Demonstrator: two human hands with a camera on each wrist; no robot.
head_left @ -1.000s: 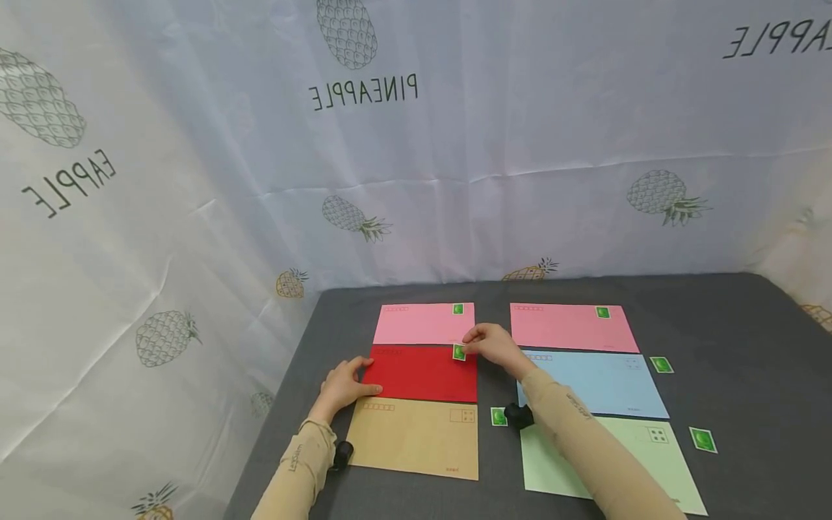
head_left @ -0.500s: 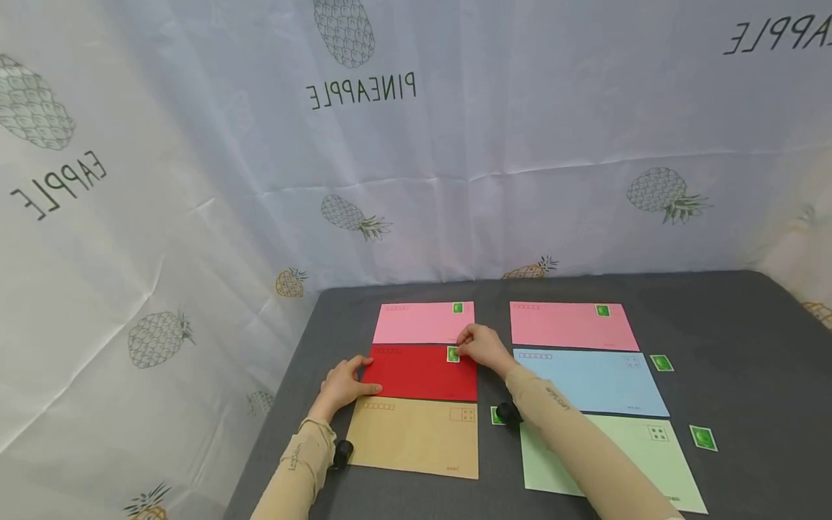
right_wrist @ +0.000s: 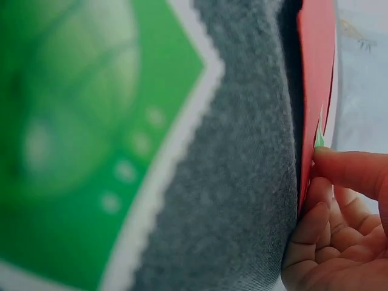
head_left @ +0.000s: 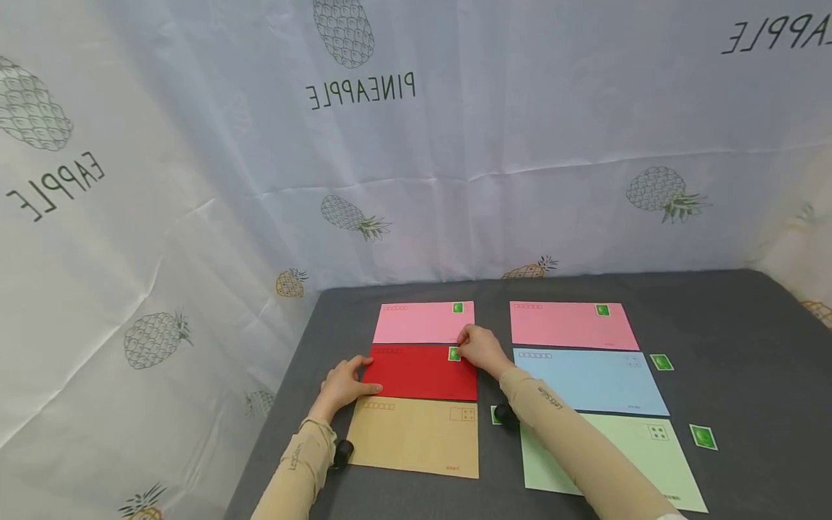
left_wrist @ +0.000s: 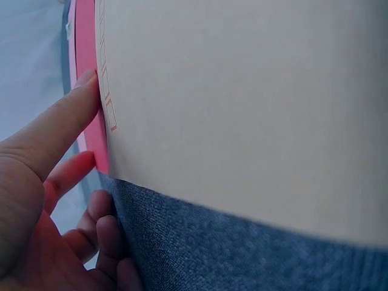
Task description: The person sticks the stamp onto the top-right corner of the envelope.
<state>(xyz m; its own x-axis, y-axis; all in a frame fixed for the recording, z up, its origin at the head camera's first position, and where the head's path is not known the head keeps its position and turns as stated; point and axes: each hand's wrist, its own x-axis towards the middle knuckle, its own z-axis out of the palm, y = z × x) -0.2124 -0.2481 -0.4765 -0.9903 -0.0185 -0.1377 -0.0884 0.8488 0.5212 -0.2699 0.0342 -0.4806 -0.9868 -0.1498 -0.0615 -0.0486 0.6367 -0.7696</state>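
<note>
A red envelope (head_left: 411, 379) lies in the middle of the left column. My left hand (head_left: 341, 386) rests at its left edge, thumb and fingers spread; in the left wrist view the thumb (left_wrist: 60, 124) reaches the strip of red beside the tan envelope (left_wrist: 242, 109). With thumb and fingertips, my right hand (head_left: 484, 349) pinches the edge of a small green stamp (head_left: 453, 354) at the red envelope's upper right corner. From the right wrist, that stamp (right_wrist: 320, 138) shows as a thin tilted sliver against the red paper.
A stamped pink envelope (head_left: 416, 325) tops the left column. The right column has a stamped pink envelope (head_left: 565, 325), a blue envelope (head_left: 585, 383) and a green envelope (head_left: 624, 433). Loose stamps lie beside them, one (head_left: 661, 362) by the blue, another (head_left: 703, 437) by the green.
My right hand has moved slightly left with the stamp, bringing it over the red envelope's upper right corner, then nearly stopped. The left hand has stayed in place.
</note>
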